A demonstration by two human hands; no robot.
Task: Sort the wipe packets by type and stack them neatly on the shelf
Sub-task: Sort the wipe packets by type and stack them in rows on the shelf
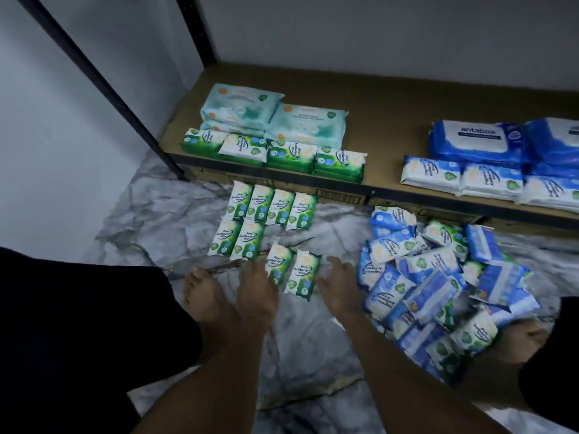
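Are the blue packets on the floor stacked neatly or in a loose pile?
In a loose pile: the blue packets lie tilted and overlapping at mixed angles.

Green packets [269,227] flat on floor

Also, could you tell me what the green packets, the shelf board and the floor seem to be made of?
Green packets: soft plastic film, slightly glossy, judging by the crimped ends and sheen.
Shelf board: probably fibreboard, matte brown, with no visible grain.
Floor: marble or marble-look tile, polished, with grey veins on white.
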